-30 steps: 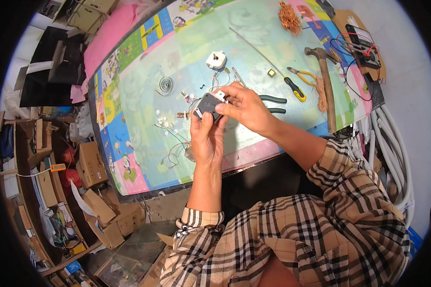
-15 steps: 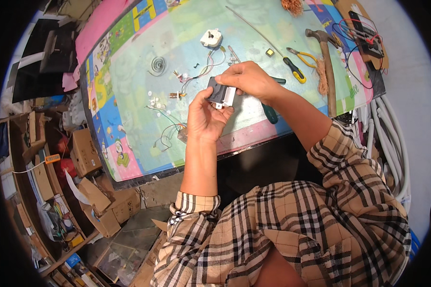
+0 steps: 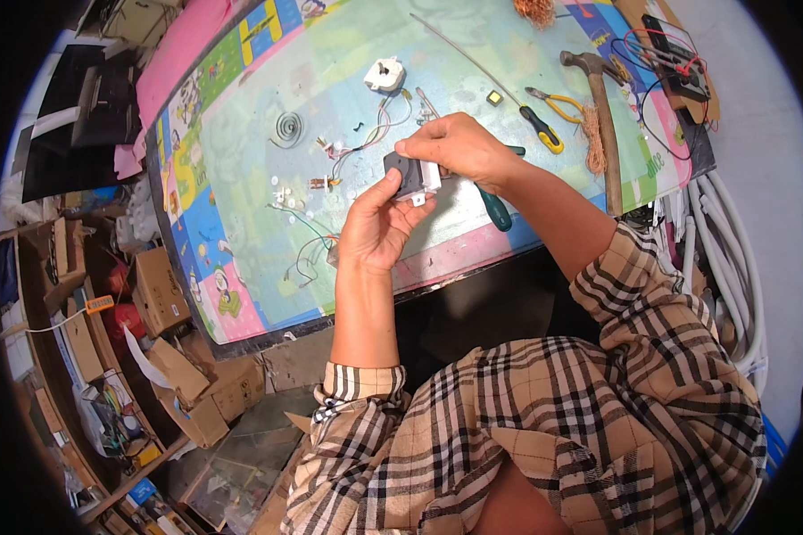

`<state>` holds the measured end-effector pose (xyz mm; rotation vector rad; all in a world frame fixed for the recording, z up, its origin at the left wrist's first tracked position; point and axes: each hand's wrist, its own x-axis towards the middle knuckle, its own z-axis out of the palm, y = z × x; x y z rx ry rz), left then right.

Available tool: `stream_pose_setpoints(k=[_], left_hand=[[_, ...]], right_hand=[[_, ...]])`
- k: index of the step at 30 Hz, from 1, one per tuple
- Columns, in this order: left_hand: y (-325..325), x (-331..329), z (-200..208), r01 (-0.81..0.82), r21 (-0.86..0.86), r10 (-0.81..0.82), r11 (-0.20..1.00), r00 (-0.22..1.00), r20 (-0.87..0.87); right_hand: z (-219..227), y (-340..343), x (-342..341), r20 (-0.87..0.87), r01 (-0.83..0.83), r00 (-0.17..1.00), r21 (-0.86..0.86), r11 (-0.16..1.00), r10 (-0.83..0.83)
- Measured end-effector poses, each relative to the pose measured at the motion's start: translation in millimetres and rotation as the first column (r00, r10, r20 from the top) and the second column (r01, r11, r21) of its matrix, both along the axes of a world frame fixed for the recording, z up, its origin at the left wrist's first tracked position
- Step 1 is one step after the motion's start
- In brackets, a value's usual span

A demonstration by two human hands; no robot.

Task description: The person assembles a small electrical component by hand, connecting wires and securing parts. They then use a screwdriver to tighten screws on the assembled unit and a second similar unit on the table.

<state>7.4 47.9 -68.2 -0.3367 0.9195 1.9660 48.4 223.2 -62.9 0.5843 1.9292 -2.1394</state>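
Both hands hold a small black box-shaped part (image 3: 408,176) with a whitish side and a small light tab at its lower edge. My left hand (image 3: 375,227) grips it from below, thumb on the black face. The fingers of my right hand (image 3: 466,150) close on its upper right edge, and the fingertips are partly hidden. Under my right wrist lies a tool with dark green handles (image 3: 498,212), its head out of sight. Beyond the part, a white round-cornered timer-like unit (image 3: 384,75) trails coloured wires (image 3: 384,120). A flat metal spiral spring (image 3: 287,129) lies to the left.
Right of my hands lie a long screwdriver (image 3: 542,127), yellow-handled pliers (image 3: 558,104), a hammer (image 3: 603,116) and copper strands (image 3: 593,143). A meter with leads (image 3: 678,67) sits at the far right. Small white pieces (image 3: 281,194) and green wires (image 3: 308,254) lie left. Cardboard boxes (image 3: 161,290) stand beside the table (image 3: 241,276).
The held part has turned slightly, showing more of its black face and tab. Both hands keep their hold. The whole table view has shifted a little to the left.
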Motion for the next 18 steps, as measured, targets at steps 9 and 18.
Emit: stream_pose_setpoints(k=[9, 18], left_hand=[[-6.7, -3.2, -0.6, 0.037, -0.068, -0.052, 0.997, 0.969, -0.24], [0.4, 3.5, 18.6, -0.206, -0.191, 0.011, 0.96, 0.706, -0.708]], right_hand=[[-8.1, -6.8, 0.4, -0.193, 0.013, 0.981, -0.035, 0.999, -0.02], [11.3, -9.1, 5.3, -0.499, 0.01, 0.866, 0.033, 0.999, 0.008]])
